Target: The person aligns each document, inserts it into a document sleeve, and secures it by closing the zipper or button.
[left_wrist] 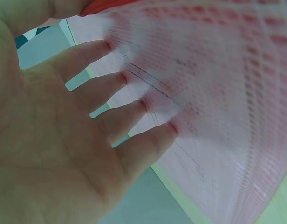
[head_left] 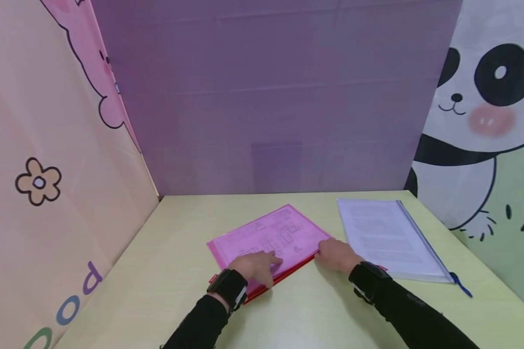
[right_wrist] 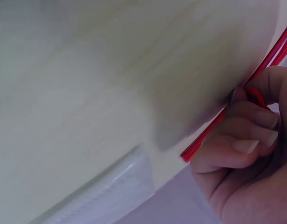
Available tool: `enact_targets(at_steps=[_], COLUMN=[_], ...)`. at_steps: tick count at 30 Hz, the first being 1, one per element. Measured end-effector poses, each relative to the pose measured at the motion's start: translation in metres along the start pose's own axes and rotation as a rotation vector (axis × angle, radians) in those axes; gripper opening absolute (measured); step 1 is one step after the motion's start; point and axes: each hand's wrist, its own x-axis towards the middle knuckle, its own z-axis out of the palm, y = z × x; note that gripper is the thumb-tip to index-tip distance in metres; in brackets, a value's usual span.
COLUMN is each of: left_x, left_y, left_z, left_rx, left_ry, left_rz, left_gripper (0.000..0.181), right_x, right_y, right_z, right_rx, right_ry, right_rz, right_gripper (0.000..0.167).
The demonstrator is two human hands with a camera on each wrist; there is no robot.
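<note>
A pink mesh zip document bag point(head_left: 270, 232) with printed sheets showing through lies slanted on the table, its red zipper edge point(head_left: 294, 269) toward me. My left hand point(head_left: 255, 267) rests on its near left part. In the left wrist view, the left fingertips point(left_wrist: 134, 105) press the mesh, fingers fairly straight and spread; the thumb lies by the red edge, its tip hidden. At the bag's right corner my right hand point(head_left: 337, 255) pinches the red zipper pull point(right_wrist: 256, 95) between thumb and index finger, other fingers curled. A red cord loop shows there in the right wrist view.
A clear document bag point(head_left: 388, 242) holding printed paper lies to the right, with a dark blue zipper and a blue cord pull point(head_left: 462, 285). The pale wooden table point(head_left: 166, 261) meets printed cloth walls left and right and a purple cloth point(head_left: 270, 97) behind.
</note>
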Motion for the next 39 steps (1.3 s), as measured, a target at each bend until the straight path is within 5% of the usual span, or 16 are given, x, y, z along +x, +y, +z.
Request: enact_targets(at_steps=[22, 39], left_x=[-0.003, -0.005], left_y=[-0.003, 0.006], left_z=[0.002, 0.005], left_rx=[-0.023, 0.064], left_ry=[-0.005, 0.012], left_rz=[0.031, 0.036], left_gripper=[0.078, 0.077], right_x=[0.005, 0.005], right_y=[0.000, 0.002], right_z=[0.001, 0.001], right_rx=[-0.056, -0.091], right_ry=[0.004, -0.003], right_rz=[-0.005, -0.021], right_gripper=[0.014, 0.012])
